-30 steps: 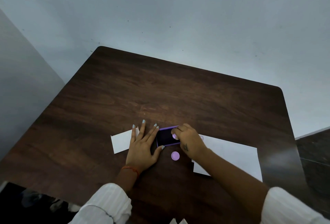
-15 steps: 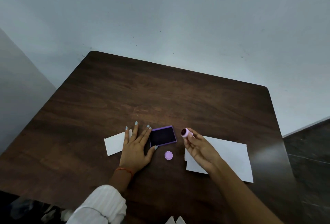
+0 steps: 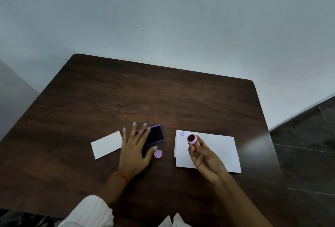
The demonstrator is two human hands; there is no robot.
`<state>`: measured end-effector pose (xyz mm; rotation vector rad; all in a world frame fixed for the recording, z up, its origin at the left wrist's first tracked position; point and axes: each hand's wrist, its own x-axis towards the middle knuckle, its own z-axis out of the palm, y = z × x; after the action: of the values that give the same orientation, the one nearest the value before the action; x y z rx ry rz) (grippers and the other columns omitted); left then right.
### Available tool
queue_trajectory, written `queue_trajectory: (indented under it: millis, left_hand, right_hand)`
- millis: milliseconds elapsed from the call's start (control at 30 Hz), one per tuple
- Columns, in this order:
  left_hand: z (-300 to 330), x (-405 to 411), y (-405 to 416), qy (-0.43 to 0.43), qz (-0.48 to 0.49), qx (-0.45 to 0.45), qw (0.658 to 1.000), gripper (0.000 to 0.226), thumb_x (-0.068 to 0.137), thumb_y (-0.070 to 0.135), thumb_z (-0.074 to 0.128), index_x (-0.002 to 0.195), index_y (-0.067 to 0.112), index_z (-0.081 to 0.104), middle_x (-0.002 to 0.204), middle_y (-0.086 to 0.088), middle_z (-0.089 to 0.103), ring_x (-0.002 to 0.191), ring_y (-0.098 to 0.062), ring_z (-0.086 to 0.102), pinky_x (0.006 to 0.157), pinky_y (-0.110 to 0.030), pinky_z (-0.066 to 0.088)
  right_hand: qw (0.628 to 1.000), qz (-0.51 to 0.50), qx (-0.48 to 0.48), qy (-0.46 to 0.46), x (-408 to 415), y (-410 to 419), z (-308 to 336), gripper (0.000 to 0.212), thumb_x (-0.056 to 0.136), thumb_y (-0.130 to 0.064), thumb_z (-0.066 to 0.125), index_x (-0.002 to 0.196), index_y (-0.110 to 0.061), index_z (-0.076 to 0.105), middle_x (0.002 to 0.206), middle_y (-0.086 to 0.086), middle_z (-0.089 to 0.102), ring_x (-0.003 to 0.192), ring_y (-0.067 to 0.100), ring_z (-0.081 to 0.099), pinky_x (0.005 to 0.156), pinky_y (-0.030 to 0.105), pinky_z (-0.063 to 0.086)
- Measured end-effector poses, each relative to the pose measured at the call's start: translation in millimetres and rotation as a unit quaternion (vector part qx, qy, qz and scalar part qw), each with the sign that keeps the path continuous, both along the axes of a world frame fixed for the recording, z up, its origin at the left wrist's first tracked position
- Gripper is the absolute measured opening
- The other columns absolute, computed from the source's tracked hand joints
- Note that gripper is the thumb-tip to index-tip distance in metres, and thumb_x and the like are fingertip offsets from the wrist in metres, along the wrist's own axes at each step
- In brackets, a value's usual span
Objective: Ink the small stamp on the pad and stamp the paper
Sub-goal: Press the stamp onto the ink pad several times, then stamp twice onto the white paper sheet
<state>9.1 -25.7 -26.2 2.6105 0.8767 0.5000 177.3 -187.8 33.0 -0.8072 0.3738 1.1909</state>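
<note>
Plain indoor room, perhaps an office or study corner: dark wooden table (image 3: 163, 100) against bare pale walls (image 3: 163, 18), dark tiled floor (image 3: 308, 136) at right.

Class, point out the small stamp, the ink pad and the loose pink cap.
small stamp (image 3: 191, 139), head view, its inked face.
ink pad (image 3: 157, 135), head view, dark inked surface.
pink cap (image 3: 157, 153), head view, its centre.

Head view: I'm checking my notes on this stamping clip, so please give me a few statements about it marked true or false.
1. The right hand holds the small stamp with its inked face turned up. True.
2. The paper bears no print. False: a round mark sits near its far left corner.
3. The left hand lies flat, fingers over the ink pad. True.
4. The lilac cap is on the stamp. False: it lies on the table.
</note>
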Motion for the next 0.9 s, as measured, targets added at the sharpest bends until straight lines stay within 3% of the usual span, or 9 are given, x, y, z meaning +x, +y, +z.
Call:
queue_trajectory:
  millis: [100,200,300,400,500,633,800,900]
  left_hand:
    - [10,28,-17,0.032,-0.067,0.019,0.997,0.066,0.084,0.059,0.043,0.138,0.021,0.039,0.149,0.007,0.028,0.145,-0.022,0.006,0.117,-0.042,-0.014]
    - [11,55,-26,0.094,-0.115,0.036,0.988,0.07,0.084,0.065,0.035,0.142,0.026,0.027,0.154,0.007,0.023,0.144,-0.018,-0.009,0.112,-0.04,-0.024]
    - [3,71,-28,0.141,-0.119,0.038,0.982,0.072,0.085,0.066,0.032,0.144,0.026,0.021,0.156,0.003,0.019,0.142,-0.019,-0.015,0.11,-0.042,-0.024]
    - [-5,77,-28,0.179,-0.099,0.043,0.978,0.075,0.084,0.067,0.031,0.145,0.026,0.016,0.157,0.0,0.014,0.143,-0.022,-0.015,0.107,-0.044,-0.028]
    - [-11,77,-31,0.195,-0.089,0.042,0.976,0.076,0.083,0.069,0.031,0.144,0.026,0.017,0.157,-0.001,0.013,0.14,-0.023,-0.019,0.105,-0.045,-0.03]
    - [-12,75,-39,0.183,-0.072,0.032,0.98,0.078,0.082,0.069,0.033,0.144,0.024,0.021,0.157,-0.001,0.016,0.139,-0.022,-0.021,0.102,-0.04,-0.037]
    - [-13,77,-39,0.185,-0.068,0.024,0.98,0.079,0.081,0.069,0.034,0.144,0.023,0.021,0.157,0.0,0.016,0.14,-0.021,-0.019,0.101,-0.039,-0.038]
    - [-14,76,-38,0.187,-0.069,0.015,0.98,0.079,0.081,0.07,0.035,0.144,0.023,0.021,0.157,0.0,0.015,0.14,-0.02,-0.02,0.101,-0.039,-0.038]
  right_hand:
    - [1.0,-0.009,-0.001,-0.009,5,-4,-1,0.027,0.068,-0.004,0.063,0.093,-0.002,0.069,0.09,0.013,0.075,0.077,0.018,0.072,0.064,0.025,0.061]
    - [1.0,-0.018,-0.005,-0.022,11,-6,-2,0.024,0.07,-0.004,0.061,0.093,-0.003,0.069,0.088,0.012,0.076,0.074,0.016,0.072,0.06,0.024,0.06]
    - [0.999,-0.024,-0.018,-0.042,19,-9,-5,0.019,0.08,-0.004,0.057,0.095,-0.004,0.067,0.086,0.009,0.076,0.074,0.014,0.072,0.06,0.022,0.06]
    - [0.993,-0.008,-0.059,-0.105,30,-9,-10,0.016,0.085,-0.005,0.055,0.095,-0.005,0.068,0.086,0.007,0.076,0.077,0.014,0.072,0.062,0.022,0.06]
    - [0.969,0.016,-0.136,-0.204,40,-1,-14,0.021,0.085,-0.006,0.057,0.105,-0.004,0.063,0.099,0.01,0.07,0.088,0.018,0.068,0.076,0.028,0.057]
    - [0.892,0.059,-0.259,-0.366,42,12,-17,0.017,0.08,-0.012,0.068,0.096,-0.016,0.065,0.104,0.007,0.067,0.1,0.022,0.062,0.091,0.035,0.05]
    - [0.768,0.085,-0.288,-0.566,33,21,-23,0.016,0.078,-0.02,0.071,0.093,-0.019,0.066,0.092,-0.004,0.067,0.083,0.003,0.06,0.072,0.012,0.043]
    - [0.696,0.099,-0.293,-0.649,30,24,-26,0.014,0.082,-0.02,0.068,0.093,-0.013,0.068,0.091,0.002,0.071,0.079,0.004,0.06,0.072,0.008,0.041]
